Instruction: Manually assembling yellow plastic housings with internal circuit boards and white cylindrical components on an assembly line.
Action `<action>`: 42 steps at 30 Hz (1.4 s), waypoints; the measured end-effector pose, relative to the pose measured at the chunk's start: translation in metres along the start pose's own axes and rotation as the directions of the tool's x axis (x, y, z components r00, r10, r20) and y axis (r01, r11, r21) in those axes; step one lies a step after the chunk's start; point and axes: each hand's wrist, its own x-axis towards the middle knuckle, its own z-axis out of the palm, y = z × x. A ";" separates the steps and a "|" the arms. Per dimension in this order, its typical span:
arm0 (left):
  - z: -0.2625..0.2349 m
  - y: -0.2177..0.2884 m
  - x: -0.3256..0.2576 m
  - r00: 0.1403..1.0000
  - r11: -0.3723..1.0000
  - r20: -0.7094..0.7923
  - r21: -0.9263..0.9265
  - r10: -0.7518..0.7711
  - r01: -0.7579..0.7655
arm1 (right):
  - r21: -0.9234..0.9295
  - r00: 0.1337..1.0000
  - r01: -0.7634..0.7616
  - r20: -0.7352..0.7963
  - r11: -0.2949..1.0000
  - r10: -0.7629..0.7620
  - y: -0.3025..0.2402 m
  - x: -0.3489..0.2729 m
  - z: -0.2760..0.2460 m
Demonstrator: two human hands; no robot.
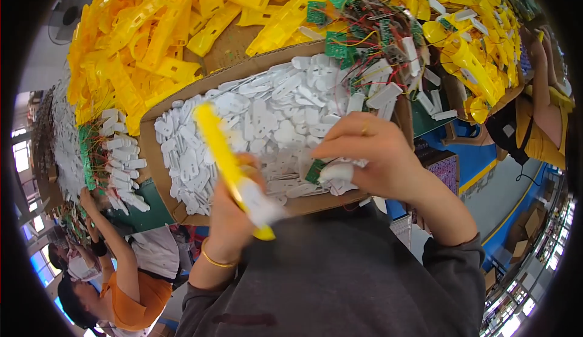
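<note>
My left hand (229, 221) is closed around a long yellow plastic shell (217, 145), held tilted over the near side of a cardboard box. A white plastic piece (258, 203), smeared by motion, lies against the shell's lower end. To the right, my right hand (379, 154) pinches a small white part (337, 172) with a green circuit board (314, 171) beside it. Whether the two are joined by wires is hard to make out. Below both hands, the cardboard box (152, 127) holds a heap of flat white plastic pieces (255, 115).
Yellow shells (152, 33) are piled at the far left. Green boards with tangled wires and white parts (382, 33) lie beyond the box at right. Another yellow pile (480, 51) stands further right. A person in orange (136, 297) works at left, another person (543, 112) at far right.
</note>
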 end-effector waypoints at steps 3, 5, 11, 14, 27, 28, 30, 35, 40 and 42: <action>0.003 -0.002 0.013 0.979 0.856 -0.149 -0.516 -0.143 0.047 | -0.388 0.948 0.249 0.285 0.887 -0.141 0.007 -0.012 0.023; 0.002 -0.003 0.005 0.974 0.898 -0.171 -0.435 -0.151 0.063 | -0.392 0.885 0.343 0.441 0.854 -0.153 0.007 -0.003 0.030; 0.034 0.002 0.000 0.931 0.988 -0.333 0.018 0.148 -0.150 | 0.011 0.975 0.138 -0.177 0.990 -0.134 -0.012 -0.002 0.037; 0.024 -0.004 -0.003 0.921 0.979 -0.343 -0.016 0.184 -0.202 | 0.184 0.988 0.060 -0.154 0.981 -0.032 -0.026 0.000 0.041; 0.027 0.004 -0.008 0.893 0.988 -0.430 -0.008 0.137 -0.155 | -0.148 0.944 0.225 -0.210 0.963 -0.252 -0.019 -0.007 0.060; 0.015 -0.002 -0.009 0.933 0.989 -0.333 0.101 0.140 -0.112 | -0.209 0.922 0.237 -0.259 0.949 -0.288 -0.019 -0.008 0.062; 0.020 -0.006 -0.015 0.941 0.977 -0.282 0.154 0.186 -0.147 | -0.215 0.921 0.179 -0.307 0.960 -0.241 -0.019 -0.010 0.068; 0.028 -0.009 -0.007 0.903 0.970 -0.396 0.231 0.168 -0.080 | -0.229 0.934 0.012 -0.344 0.973 -0.092 -0.025 -0.011 0.073; 0.026 -0.006 -0.004 0.930 0.988 -0.333 0.065 0.155 -0.141 | -0.160 0.955 0.134 -0.243 0.978 -0.170 -0.023 -0.011 0.055; 0.031 0.000 -0.001 0.910 0.985 -0.378 0.051 0.169 -0.162 | -0.057 0.954 0.146 -0.256 0.988 -0.155 -0.024 -0.007 0.053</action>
